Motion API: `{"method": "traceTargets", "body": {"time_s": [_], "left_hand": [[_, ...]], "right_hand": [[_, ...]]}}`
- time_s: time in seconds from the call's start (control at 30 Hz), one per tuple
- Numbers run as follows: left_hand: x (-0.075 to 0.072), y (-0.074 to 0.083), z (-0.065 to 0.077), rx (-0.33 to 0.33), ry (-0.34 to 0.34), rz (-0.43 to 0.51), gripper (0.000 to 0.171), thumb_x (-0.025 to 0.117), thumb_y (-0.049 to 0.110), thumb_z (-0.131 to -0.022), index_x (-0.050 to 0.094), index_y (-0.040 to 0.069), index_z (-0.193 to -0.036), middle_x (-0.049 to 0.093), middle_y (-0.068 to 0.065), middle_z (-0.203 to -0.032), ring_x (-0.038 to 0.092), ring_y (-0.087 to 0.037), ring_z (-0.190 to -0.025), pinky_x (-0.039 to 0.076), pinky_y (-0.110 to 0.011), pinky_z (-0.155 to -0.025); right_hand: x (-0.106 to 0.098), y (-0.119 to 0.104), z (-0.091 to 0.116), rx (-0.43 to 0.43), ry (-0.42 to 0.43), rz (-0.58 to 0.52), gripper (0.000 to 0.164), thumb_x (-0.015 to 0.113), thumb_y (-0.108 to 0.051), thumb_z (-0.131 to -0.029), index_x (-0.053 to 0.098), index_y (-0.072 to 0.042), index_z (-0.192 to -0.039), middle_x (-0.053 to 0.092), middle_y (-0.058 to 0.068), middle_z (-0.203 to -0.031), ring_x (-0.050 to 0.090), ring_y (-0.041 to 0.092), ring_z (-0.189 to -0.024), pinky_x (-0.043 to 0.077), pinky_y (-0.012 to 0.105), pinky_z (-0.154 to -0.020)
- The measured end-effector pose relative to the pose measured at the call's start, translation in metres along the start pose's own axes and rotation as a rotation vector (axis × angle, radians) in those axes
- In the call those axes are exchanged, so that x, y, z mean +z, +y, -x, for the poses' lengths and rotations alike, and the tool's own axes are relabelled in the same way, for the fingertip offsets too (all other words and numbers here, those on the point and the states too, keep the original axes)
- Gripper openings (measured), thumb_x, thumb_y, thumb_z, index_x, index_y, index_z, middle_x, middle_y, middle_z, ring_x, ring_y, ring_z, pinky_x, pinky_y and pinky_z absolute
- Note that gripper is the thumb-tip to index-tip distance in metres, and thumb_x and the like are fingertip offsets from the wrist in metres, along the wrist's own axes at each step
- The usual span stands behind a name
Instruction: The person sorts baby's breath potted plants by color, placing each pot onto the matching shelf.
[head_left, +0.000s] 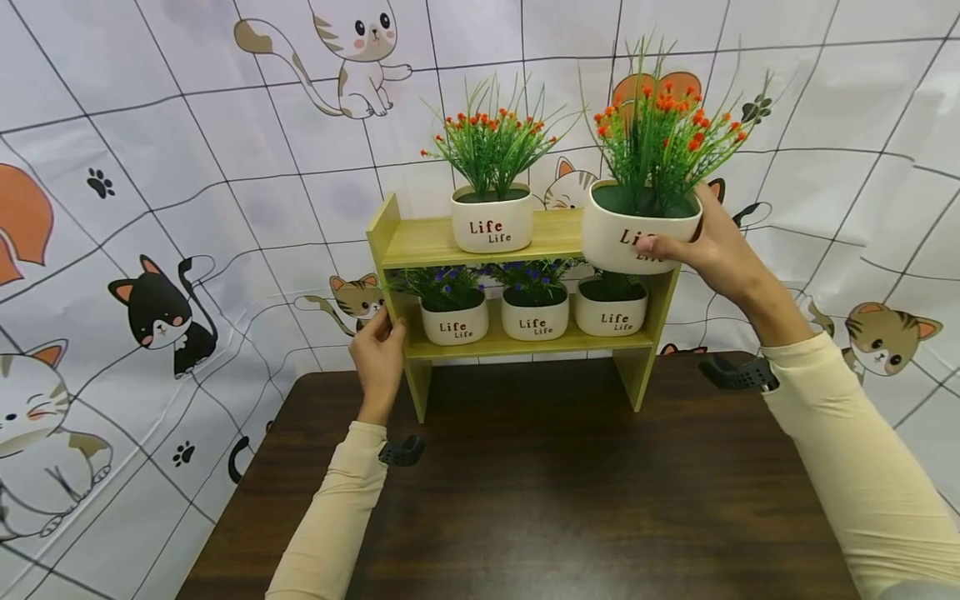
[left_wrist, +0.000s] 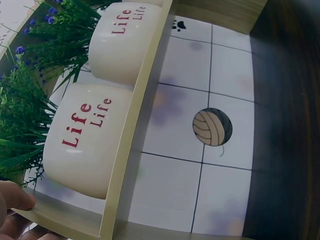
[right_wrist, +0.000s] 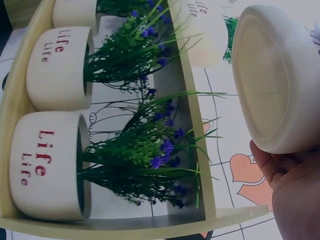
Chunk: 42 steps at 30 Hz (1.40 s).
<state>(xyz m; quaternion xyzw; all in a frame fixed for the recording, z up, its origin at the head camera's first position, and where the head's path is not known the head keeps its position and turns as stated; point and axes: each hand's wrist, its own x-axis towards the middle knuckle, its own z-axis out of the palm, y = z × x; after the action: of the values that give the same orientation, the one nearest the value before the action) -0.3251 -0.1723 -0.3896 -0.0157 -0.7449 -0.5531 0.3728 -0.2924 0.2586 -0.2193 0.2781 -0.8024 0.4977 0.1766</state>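
My right hand point(head_left: 720, 246) grips a white "Life" flower pot point(head_left: 637, 237) with orange flowers, thumb across its front. In the right wrist view the pot's underside point(right_wrist: 262, 82) shows, apart from the top board. My left hand point(head_left: 380, 354) pinches the left side panel of a light wooden shelf point(head_left: 525, 346), thumb inside and fingers outside. On the top board stands another orange-flowered pot point(head_left: 491, 221). Three pots with purple flowers line the lower board: a left one point(head_left: 455, 321), a middle one point(head_left: 535, 315) and a right one point(head_left: 611, 310).
The shelf stands at the back of a dark brown table point(head_left: 570, 492). Right behind it is a white wall covering point(head_left: 247, 150) with grid lines and cartoon cats. Each wrist wears a black strap point(head_left: 738, 373).
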Motion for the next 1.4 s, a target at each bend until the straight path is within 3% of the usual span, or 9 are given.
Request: {"method": "traceTargets", "body": {"time_s": [0.17, 0.57, 0.8, 0.97, 1.2, 1.4], "left_hand": [[0.001, 0.0, 0.0, 0.006, -0.001, 0.009, 0.036, 0.068, 0.003, -0.101, 0.07, -0.001, -0.137, 0.076, -0.026, -0.123, 0.077, -0.035, -0.113, 0.054, -0.01, -0.079], [0.003, 0.001, -0.001, 0.003, -0.006, 0.009, 0.036, 0.067, 0.004, -0.102, 0.07, -0.001, -0.138, 0.075, -0.025, -0.123, 0.077, -0.034, -0.112, 0.05, -0.005, -0.076], [0.002, 0.002, -0.001, 0.01, 0.0, -0.007, 0.036, 0.068, 0.004, -0.101, 0.071, -0.001, -0.137, 0.076, -0.024, -0.122, 0.077, -0.034, -0.111, 0.052, -0.007, -0.077], [0.001, 0.001, -0.002, -0.001, -0.003, 0.006, 0.035, 0.068, 0.005, -0.102, 0.071, -0.001, -0.137, 0.076, -0.024, -0.123, 0.077, -0.034, -0.112, 0.051, -0.007, -0.076], [0.0, 0.0, -0.001, 0.003, -0.004, 0.011, 0.036, 0.068, 0.004, -0.102, 0.07, -0.001, -0.138, 0.076, -0.025, -0.123, 0.077, -0.035, -0.111, 0.051, -0.006, -0.075], [0.0, 0.0, 0.0, 0.005, -0.004, 0.012, 0.036, 0.068, 0.004, -0.102, 0.07, -0.001, -0.137, 0.076, -0.025, -0.123, 0.077, -0.035, -0.111, 0.05, -0.005, -0.075]], "right_hand": [[0.0, -0.004, -0.013, 0.049, 0.015, 0.021, 0.055, 0.076, -0.012, -0.093, 0.043, -0.02, -0.137, 0.074, -0.01, -0.104, 0.072, 0.007, -0.089, 0.054, 0.017, -0.082], [0.002, 0.002, -0.041, 0.111, 0.008, 0.04, 0.073, 0.077, -0.024, -0.094, 0.034, -0.017, -0.153, 0.065, -0.002, -0.122, 0.063, 0.01, -0.109, 0.047, 0.021, -0.088], [0.005, 0.003, -0.053, 0.202, -0.009, 0.055, 0.093, 0.076, -0.033, -0.095, 0.013, -0.019, -0.162, 0.064, 0.006, -0.124, 0.066, 0.006, -0.103, 0.046, 0.02, -0.086], [0.01, 0.009, -0.061, 0.223, -0.03, 0.085, 0.098, 0.076, -0.037, -0.095, 0.009, -0.02, -0.165, 0.066, 0.01, -0.124, 0.066, 0.006, -0.102, 0.044, 0.023, -0.089], [0.02, 0.019, -0.072, 0.23, -0.057, 0.085, 0.091, 0.074, -0.037, -0.096, 0.015, -0.018, -0.162, 0.051, 0.02, -0.147, 0.058, 0.021, -0.122, 0.045, 0.031, -0.099], [0.025, 0.024, -0.077, 0.235, -0.072, 0.07, 0.094, 0.073, -0.036, -0.097, 0.012, -0.015, -0.165, 0.045, 0.026, -0.153, 0.054, 0.034, -0.134, 0.045, 0.045, -0.111]]}}
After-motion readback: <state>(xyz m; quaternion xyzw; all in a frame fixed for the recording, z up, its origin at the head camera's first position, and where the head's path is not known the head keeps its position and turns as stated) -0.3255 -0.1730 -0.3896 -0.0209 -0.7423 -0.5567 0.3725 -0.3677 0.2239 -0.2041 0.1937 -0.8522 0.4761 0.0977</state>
